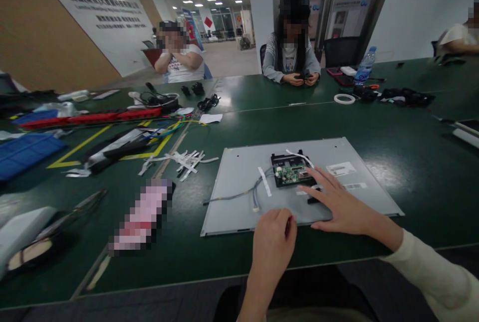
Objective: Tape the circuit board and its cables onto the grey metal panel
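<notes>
In the head view a flat grey panel (232, 172) lies on the green table before me. A green circuit board (290, 174) in a black holder sits on it. Grey cables (239, 195) run left from the board, and a white tape strip (265, 181) crosses near them. My right hand (337, 202) is spread over the panel's right part, fingertips by the board's lower right edge and a white strip. At the panel's front edge, my left hand (275, 242) is closed with fingers curled; what they hold, if anything, is hidden.
White tape strips (189, 162) lie piled left of the panel, near a blurred pink rectangular item (144, 217). Scissors (71, 212) and a blue basket (30, 153) are farther left. Across the table are a tape roll (344, 98), a water bottle (365, 67) and seated people.
</notes>
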Action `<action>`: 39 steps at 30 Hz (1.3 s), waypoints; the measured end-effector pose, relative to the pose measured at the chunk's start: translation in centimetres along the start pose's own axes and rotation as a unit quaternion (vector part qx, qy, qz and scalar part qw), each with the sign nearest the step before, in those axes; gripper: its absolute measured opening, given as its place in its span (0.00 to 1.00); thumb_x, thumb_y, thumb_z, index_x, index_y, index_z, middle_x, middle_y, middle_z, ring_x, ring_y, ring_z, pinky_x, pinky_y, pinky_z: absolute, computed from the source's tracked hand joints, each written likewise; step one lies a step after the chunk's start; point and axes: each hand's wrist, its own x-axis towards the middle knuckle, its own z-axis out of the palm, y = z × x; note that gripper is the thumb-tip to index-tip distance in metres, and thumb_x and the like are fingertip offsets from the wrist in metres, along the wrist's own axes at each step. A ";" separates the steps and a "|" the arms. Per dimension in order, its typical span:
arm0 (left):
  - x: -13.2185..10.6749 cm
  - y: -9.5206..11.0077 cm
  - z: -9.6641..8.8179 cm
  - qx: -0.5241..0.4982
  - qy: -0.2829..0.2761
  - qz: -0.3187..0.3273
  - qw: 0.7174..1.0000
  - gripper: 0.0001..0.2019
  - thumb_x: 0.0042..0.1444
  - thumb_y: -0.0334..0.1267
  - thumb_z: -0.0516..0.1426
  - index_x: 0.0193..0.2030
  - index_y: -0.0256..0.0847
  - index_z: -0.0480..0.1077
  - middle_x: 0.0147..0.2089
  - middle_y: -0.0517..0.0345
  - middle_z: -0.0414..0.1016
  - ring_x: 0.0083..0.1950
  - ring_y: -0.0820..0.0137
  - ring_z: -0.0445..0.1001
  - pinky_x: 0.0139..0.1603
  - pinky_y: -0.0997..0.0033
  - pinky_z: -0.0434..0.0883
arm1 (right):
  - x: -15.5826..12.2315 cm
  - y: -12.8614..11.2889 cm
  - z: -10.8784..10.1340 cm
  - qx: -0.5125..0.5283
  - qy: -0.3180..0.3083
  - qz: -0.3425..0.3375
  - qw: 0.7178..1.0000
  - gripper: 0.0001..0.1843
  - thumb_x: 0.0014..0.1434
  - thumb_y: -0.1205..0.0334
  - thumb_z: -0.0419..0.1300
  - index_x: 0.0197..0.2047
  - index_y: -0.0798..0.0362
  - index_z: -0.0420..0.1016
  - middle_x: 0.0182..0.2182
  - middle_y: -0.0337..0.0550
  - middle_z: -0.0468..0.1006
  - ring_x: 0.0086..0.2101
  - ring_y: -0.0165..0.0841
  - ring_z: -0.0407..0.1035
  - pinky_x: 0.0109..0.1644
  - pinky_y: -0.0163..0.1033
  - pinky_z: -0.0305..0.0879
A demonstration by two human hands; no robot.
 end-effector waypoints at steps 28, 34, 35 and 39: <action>-0.3 0.4 -0.1 -0.013 -0.068 0.070 0.995 0.11 0.64 0.35 0.47 0.34 0.40 0.66 0.30 0.59 0.70 0.33 0.71 0.69 0.34 0.70 0.62 | -0.1 11.0 1.2 -0.071 0.086 0.411 0.905 0.45 0.55 0.29 0.42 0.69 0.45 0.46 0.69 0.50 0.32 0.65 0.61 0.30 0.56 0.74 0.48; -0.4 0.6 -0.2 -0.020 -0.069 0.068 0.995 0.11 0.65 0.35 0.46 0.34 0.40 0.67 0.31 0.59 0.70 0.33 0.71 0.68 0.34 0.69 0.62 | -0.9 11.8 1.2 -0.056 0.111 0.477 0.870 0.47 0.53 0.28 0.40 0.69 0.45 0.43 0.69 0.51 0.31 0.64 0.64 0.29 0.54 0.77 0.44; -0.4 0.6 -0.2 -0.022 -0.070 0.068 0.995 0.11 0.65 0.35 0.46 0.35 0.39 0.67 0.31 0.59 0.70 0.33 0.71 0.68 0.34 0.69 0.62 | -0.9 12.0 1.2 -0.052 0.111 0.484 0.866 0.48 0.53 0.27 0.40 0.69 0.45 0.43 0.69 0.52 0.32 0.64 0.65 0.29 0.54 0.78 0.43; -0.5 0.6 -0.2 -0.028 -0.072 0.074 0.994 0.11 0.65 0.35 0.46 0.35 0.39 0.67 0.31 0.60 0.70 0.33 0.72 0.68 0.35 0.69 0.63 | -0.7 13.3 1.1 -0.034 0.103 0.512 0.852 0.49 0.52 0.26 0.39 0.69 0.46 0.44 0.69 0.53 0.32 0.64 0.67 0.29 0.52 0.81 0.38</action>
